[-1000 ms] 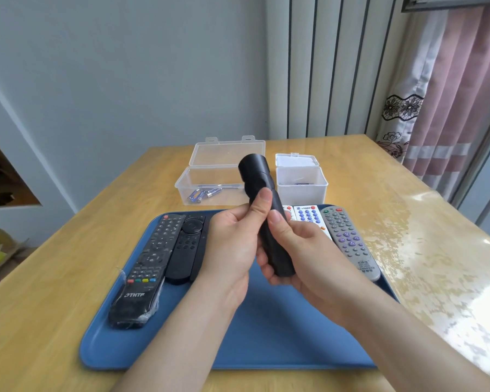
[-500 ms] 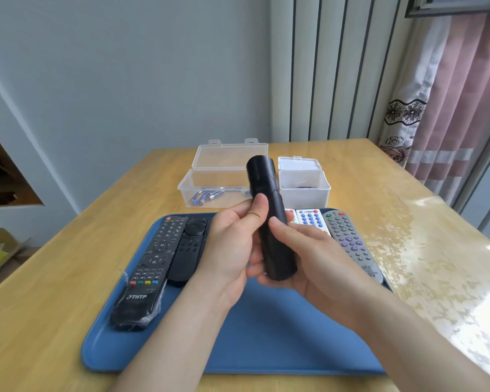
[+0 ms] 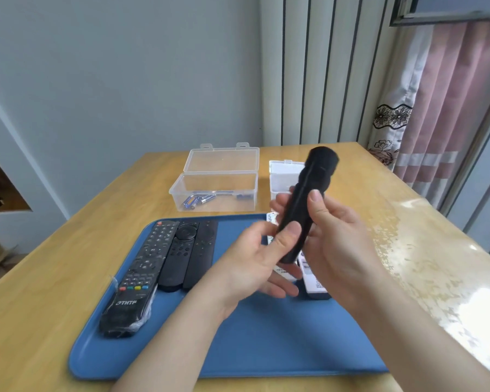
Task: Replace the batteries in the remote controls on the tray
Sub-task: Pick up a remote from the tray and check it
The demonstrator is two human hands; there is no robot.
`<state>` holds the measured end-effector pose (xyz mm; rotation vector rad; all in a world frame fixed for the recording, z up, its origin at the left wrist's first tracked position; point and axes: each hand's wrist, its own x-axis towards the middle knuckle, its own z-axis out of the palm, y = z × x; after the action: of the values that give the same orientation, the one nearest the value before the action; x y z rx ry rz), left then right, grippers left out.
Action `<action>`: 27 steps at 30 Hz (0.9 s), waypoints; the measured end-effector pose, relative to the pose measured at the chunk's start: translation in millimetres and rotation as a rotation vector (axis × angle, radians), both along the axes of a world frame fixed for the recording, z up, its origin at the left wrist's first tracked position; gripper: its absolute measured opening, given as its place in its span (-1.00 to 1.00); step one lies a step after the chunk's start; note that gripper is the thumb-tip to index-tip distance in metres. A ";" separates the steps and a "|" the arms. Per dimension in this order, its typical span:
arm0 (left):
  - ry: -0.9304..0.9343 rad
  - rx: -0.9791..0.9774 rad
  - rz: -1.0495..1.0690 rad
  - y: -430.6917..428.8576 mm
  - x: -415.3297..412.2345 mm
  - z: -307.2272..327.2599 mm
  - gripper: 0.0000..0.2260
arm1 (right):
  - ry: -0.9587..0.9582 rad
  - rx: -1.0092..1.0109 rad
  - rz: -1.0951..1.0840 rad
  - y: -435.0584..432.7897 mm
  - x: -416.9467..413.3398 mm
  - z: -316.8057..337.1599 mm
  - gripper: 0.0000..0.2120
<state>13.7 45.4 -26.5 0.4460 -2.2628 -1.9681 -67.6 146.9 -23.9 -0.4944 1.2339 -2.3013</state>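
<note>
Closest to the camera is the blue tray (image 3: pixel 266 335), sitting on the wooden table (image 3: pixel 40 278) with its front half bare. Above the middle of the tray, both hands have the black remote (image 3: pixel 299 213) up in the air, tilted so its top end leans away and a bit to the right. It's not touching the tray at all.

The right hand (image 3: pixel 340 244) has the real grip: thumb across the front, fingers wrapped round the back. The left hand (image 3: pixel 252 267) is pretty loose, with the thumb resting on the remote's lower end and the other fingers stretched out relaxed underneath.

On the left side of the tray there's a long black button remote (image 3: pixel 136 278) with THTF printed on it and some plastic wrap around its near end. Right beside it are two plain black remotes (image 3: pixel 190 253), lying side by side and touching. On the right side of the tray a light-coloured remote (image 3: pixel 313 282) pokes out from behind the hands; most of it is hidden.

Just past the far edge of the tray sits a clear plastic box (image 3: pixel 215 190) with its lid flipped open and a few blue batteries (image 3: pixel 198 199) in the bottom. Next to it, to the right, is a smaller white box (image 3: pixel 283 176), partly behind the held remote; I can't see what's in it.
</note>
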 end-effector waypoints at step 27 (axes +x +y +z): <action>0.413 -0.016 0.368 -28.4 2.1 7.8 -0.71 | 0.494 0.512 0.249 -4.4 24.2 -5.1 -0.82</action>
<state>15.8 17.0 -18.7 0.3782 -1.7949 -1.6732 -43.4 142.5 -29.0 -0.9895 1.8001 -1.6145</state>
